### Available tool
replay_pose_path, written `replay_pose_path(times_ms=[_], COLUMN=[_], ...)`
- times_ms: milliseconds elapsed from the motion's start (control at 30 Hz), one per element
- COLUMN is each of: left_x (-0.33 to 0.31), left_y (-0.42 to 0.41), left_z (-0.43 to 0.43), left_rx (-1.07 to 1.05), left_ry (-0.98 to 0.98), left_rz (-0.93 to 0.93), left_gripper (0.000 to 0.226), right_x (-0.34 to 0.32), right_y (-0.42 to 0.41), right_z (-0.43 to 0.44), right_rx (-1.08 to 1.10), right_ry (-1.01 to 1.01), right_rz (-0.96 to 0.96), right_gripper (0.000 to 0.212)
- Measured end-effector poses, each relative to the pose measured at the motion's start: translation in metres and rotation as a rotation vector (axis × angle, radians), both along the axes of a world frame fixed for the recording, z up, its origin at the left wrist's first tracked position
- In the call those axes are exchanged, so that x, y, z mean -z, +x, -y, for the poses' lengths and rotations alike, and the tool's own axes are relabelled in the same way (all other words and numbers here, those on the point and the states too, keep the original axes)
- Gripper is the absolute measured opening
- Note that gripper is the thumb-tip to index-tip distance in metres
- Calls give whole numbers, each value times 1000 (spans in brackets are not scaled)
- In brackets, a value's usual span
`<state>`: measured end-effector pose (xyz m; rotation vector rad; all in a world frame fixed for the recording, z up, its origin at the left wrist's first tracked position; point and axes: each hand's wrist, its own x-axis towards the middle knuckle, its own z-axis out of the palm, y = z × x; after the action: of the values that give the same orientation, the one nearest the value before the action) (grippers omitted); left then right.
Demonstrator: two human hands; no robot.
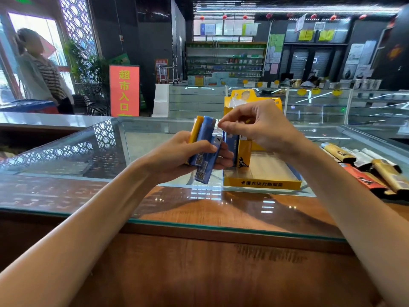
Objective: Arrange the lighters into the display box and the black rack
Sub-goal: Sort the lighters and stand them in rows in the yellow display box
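Note:
My left hand (177,156) grips a bundle of lighters (204,149), several blue and one yellow, held upright just left of the yellow display box (263,184). Inside the box, a blue lighter (231,147) and a yellow lighter (244,155) stand at its back left; the rest of its floor is bare. My right hand (256,127) hovers over the box with fingers curled, thumb and forefinger tips together near the top of the bundle, nothing visible between them. At the right edge, gold, white and orange lighters (363,171) lie on the black rack (386,193).
Everything sits on a glass counter top (110,165) with a wooden ledge (199,262) in front of me. A person (42,72) stands far left by the door, beside a red sign (124,90). Glass showcases (321,107) line the back.

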<state>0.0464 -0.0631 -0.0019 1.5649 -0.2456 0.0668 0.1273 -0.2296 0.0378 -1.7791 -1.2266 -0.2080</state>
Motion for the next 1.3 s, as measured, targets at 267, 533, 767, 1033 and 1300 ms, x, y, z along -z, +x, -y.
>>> replay_pose_path(times_ms=[267,533,767,1033,1300], left_x=[-3,-3,-5,-6,-3], left_y=[1,-2,-6,-5,-1], left_z=[0,-2,0,0,-8], left_rx=[-85,-23,187,165,-209], left_ry=[-7,83,-103,-134,-30], left_rz=[74,59,27,24,11], left_gripper=[25,23,25,32,19], right_x=[3,-2,-6,-6,-3], right_y=[-3,3,12,14,20], right_z=[-3,0,14,12,16], right_rx=[15,7,-436,-453,-109], right_ry=[-58,41,-46,96,188], right_rz=[77,-143,-375,-413,-237], right_gripper=[9,7,34,20,25])
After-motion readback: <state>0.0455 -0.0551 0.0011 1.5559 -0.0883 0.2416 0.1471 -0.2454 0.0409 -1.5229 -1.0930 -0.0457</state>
